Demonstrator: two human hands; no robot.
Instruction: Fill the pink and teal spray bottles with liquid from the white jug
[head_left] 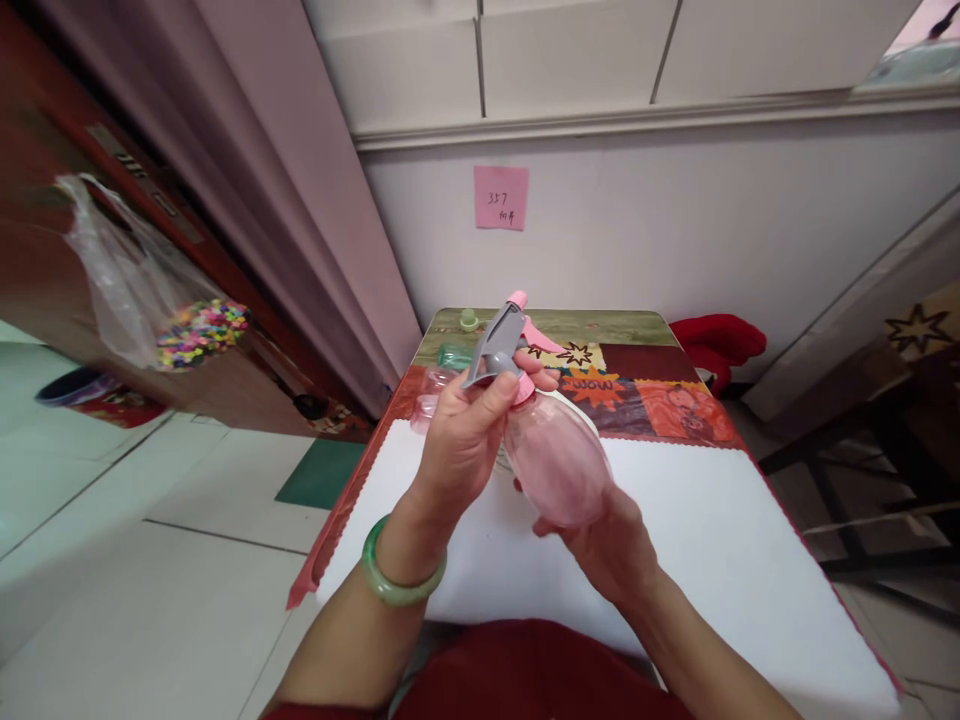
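I hold a pink translucent spray bottle (556, 460) above a small table (675, 560). My left hand (463, 440), with a green bangle on its wrist, is closed around the bottle's neck just under the grey and pink trigger head (501, 345). Under the rounded body, my right hand (600, 540) cups the bottle from below with its fingers wrapped round it. The bottle is tilted, head pointing away from me.
A white cloth (712, 560) covers the near part of the table, over a colourful printed cover (652, 400). A green cap (469, 320) and a clear plastic piece (429, 392) lie at the far left. A bag of beads (172, 320) hangs on the left.
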